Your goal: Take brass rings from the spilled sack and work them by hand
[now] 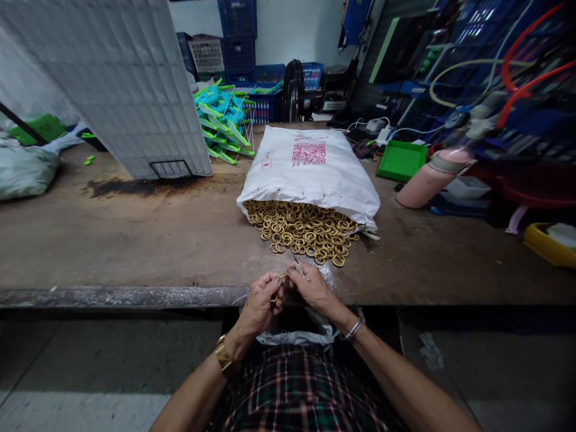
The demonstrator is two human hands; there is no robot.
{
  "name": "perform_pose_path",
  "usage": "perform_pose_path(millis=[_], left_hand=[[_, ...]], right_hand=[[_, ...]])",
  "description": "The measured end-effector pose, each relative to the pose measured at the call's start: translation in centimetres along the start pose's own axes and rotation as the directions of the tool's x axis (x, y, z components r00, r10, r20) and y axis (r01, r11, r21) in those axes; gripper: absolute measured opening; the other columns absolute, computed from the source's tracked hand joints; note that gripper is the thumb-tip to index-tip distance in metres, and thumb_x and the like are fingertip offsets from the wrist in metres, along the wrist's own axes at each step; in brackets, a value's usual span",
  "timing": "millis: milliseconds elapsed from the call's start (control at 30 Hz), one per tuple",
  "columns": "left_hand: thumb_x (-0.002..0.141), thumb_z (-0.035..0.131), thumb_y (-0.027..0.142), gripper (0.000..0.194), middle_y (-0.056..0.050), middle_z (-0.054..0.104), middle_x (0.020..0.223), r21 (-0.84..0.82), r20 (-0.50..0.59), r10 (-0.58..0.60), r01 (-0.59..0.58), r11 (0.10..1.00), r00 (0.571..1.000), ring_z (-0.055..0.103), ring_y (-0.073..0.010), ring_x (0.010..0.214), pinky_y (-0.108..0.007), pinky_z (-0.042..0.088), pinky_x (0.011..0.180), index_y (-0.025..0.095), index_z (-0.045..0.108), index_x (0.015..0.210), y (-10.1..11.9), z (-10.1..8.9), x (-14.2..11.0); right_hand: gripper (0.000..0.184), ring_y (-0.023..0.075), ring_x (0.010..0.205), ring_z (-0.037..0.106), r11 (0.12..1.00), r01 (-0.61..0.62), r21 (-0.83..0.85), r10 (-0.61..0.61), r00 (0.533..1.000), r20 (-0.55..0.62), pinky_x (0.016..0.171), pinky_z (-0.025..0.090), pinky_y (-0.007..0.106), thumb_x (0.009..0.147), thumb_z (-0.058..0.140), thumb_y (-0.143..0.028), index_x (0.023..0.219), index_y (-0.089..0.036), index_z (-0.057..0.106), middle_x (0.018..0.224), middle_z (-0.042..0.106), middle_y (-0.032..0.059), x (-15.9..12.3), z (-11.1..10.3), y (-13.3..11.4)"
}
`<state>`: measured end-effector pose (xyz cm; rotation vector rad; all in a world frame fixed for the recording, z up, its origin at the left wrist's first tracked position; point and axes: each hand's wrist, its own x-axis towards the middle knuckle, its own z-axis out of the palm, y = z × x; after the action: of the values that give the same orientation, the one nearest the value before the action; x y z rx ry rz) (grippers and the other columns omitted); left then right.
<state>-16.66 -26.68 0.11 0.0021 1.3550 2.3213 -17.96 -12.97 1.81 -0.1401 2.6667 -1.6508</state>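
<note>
My left hand [262,298] is closed over the table's front edge, pinching a gold-coloured ring [283,276]. Another ring [274,297] shows lower down among its fingers. Close beside it, my right hand [314,289] is closed around a small knife [299,267] with a dark pointed tip, its fingertips near the pinched ring. Just beyond both hands, a heap of gold-coloured rings [310,231] spills from the mouth of a white woven sack [274,159] with red print. The sack lies on its side on the table.
On the brown table [112,246], a tall white ribbed panel [148,90] stands at left, with green and blue plastic parts [225,120] behind it. To the right are a green tray [402,161], a pink bottle [427,183] and a yellow tray [546,249].
</note>
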Motion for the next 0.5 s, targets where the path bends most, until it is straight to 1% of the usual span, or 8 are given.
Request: perform_pose_path(millis=[67, 100, 200, 267, 367, 500], left_hand=[[0.071, 0.063, 0.046, 0.034, 0.006, 0.046, 0.054, -0.010, -0.014, 0.018, -0.018, 1.000, 1.000, 0.036, -0.0029, 0.039, -0.014, 0.024, 0.036, 0.017, 0.046, 0.073, 0.00, -0.01, 0.15], [0.072, 0.063, 0.046, 0.034, 0.006, 0.047, 0.055, -0.009, -0.020, 0.028, -0.029, 1.000, 0.999, 0.036, -0.0030, 0.040, -0.014, 0.024, 0.036, 0.017, 0.046, 0.073, 0.00, 0.00, 0.23], [0.072, 0.062, 0.047, 0.034, 0.006, 0.046, 0.055, 0.012, -0.028, 0.059, -0.059, 0.998, 0.998, 0.036, -0.0026, 0.040, -0.014, 0.024, 0.036, 0.016, 0.047, 0.075, 0.00, 0.02, 0.38], [0.072, 0.062, 0.047, 0.034, 0.007, 0.045, 0.054, 0.034, -0.032, 0.074, -0.072, 0.997, 0.997, 0.035, -0.0024, 0.039, -0.014, 0.024, 0.036, 0.017, 0.046, 0.075, -0.05, 0.01, 0.41], [0.072, 0.061, 0.050, 0.036, 0.007, 0.045, 0.055, 0.077, -0.044, 0.087, -0.084, 0.993, 0.995, 0.035, -0.0027, 0.040, -0.015, 0.025, 0.036, 0.017, 0.046, 0.074, -0.19, -0.13, 0.44], [0.074, 0.058, 0.050, 0.036, 0.007, 0.044, 0.054, 0.172, -0.052, 0.118, -0.107, 0.979, 0.992, 0.035, -0.0030, 0.040, -0.015, 0.026, 0.037, 0.017, 0.045, 0.073, -0.23, -0.34, 0.50]], right_hand=[[0.023, 0.0103, 0.051, 0.042, 0.990, 0.037, -0.133, -0.041, 0.999, -0.028, 0.051, 0.031, 0.021, 0.081, 0.038, -0.028, 0.063, -0.019, 0.047, 0.055, 0.048, -0.0023, -0.15, -0.02, 0.20], [0.021, 0.0105, 0.051, 0.041, 0.976, 0.068, -0.205, -0.073, 0.997, -0.018, 0.050, 0.030, 0.022, 0.081, 0.038, -0.026, 0.064, -0.019, 0.047, 0.055, 0.048, -0.0020, -0.28, -0.01, 0.29], [0.014, 0.0111, 0.052, 0.041, 0.919, 0.174, -0.353, -0.147, 0.984, 0.101, 0.052, 0.028, 0.022, 0.077, 0.038, -0.016, 0.069, -0.019, 0.050, 0.058, 0.051, -0.0007, -0.72, 0.06, 0.48], [0.015, 0.0119, 0.054, 0.043, 0.888, 0.200, -0.413, -0.148, 0.977, 0.155, 0.055, 0.029, 0.023, 0.074, 0.038, -0.013, 0.073, -0.018, 0.052, 0.061, 0.055, 0.0007, -0.91, 0.16, 0.56], [0.018, 0.0129, 0.056, 0.046, 0.855, 0.197, -0.480, -0.130, 0.977, 0.171, 0.057, 0.029, 0.024, 0.074, 0.039, -0.012, 0.079, -0.018, 0.054, 0.064, 0.058, 0.0020, -0.92, 0.33, 0.72], [0.021, 0.0141, 0.060, 0.049, 0.835, 0.210, -0.509, -0.127, 0.973, 0.192, 0.058, 0.029, 0.024, 0.074, 0.038, -0.011, 0.085, -0.017, 0.055, 0.069, 0.061, 0.0040, -0.76, 0.42, 0.74]])
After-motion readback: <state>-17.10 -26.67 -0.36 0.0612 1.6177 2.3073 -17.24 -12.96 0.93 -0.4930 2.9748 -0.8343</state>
